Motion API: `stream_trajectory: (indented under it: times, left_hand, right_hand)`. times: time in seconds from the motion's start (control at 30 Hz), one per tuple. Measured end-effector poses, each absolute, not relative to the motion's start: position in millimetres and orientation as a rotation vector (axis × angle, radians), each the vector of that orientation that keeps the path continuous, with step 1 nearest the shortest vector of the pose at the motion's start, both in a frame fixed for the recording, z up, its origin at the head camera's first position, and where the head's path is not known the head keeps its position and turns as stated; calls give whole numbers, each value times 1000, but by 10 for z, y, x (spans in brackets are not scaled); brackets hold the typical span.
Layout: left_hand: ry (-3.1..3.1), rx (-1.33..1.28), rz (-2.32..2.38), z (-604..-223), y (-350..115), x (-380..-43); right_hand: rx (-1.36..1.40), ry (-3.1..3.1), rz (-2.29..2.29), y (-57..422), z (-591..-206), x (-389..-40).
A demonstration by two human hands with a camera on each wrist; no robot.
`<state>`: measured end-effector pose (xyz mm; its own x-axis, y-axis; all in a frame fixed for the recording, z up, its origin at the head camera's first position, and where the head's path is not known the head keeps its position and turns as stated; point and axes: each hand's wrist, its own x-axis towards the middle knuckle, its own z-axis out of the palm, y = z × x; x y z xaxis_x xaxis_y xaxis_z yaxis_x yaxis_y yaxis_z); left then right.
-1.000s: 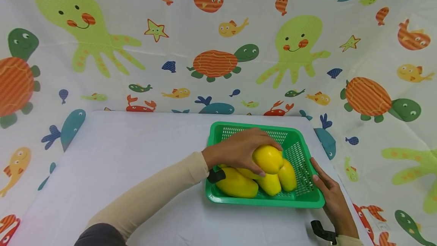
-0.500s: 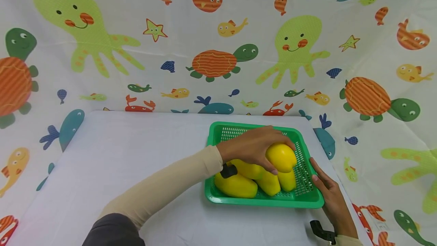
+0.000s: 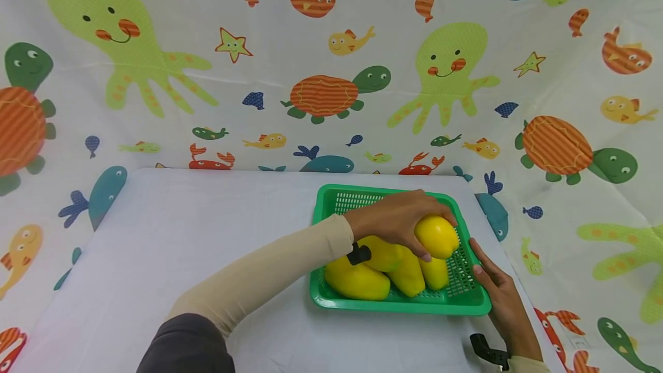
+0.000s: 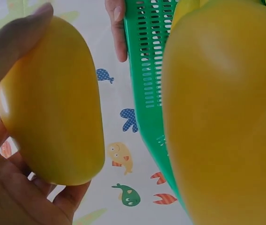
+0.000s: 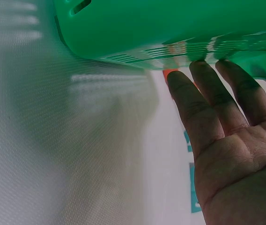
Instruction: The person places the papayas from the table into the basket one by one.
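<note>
My left hand grips a smooth yellow mango above the right part of a green plastic basket. In the left wrist view, thumb and fingers curl around this mango. More yellow mangoes lie in the basket below it, one looming large as a mango beside the held one. My right hand rests against the basket's right side, its thumb at the rim. Seen from the right wrist, the hand has nearly straight fingers, with fingertips at the outer wall.
A white-covered table carries the basket near its right edge. Behind and beside it hangs a white cloth printed with sea animals. A black band piece sits on the right wrist, and another black piece on the left.
My left hand has moved right with the mango, uncovering more of the mangoes beneath. The right hand and the basket stay in place.
</note>
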<state>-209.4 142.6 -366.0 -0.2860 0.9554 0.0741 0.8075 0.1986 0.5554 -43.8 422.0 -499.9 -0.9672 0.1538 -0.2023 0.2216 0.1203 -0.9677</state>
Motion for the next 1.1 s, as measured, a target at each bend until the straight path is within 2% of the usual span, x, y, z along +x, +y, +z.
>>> stream_trajectory:
  times: [1.1]
  left_hand:
    - [2147,1562,652,-3952,1621,-2309]
  right_hand:
    - [373,2335,-1986,4180,-4991,-433]
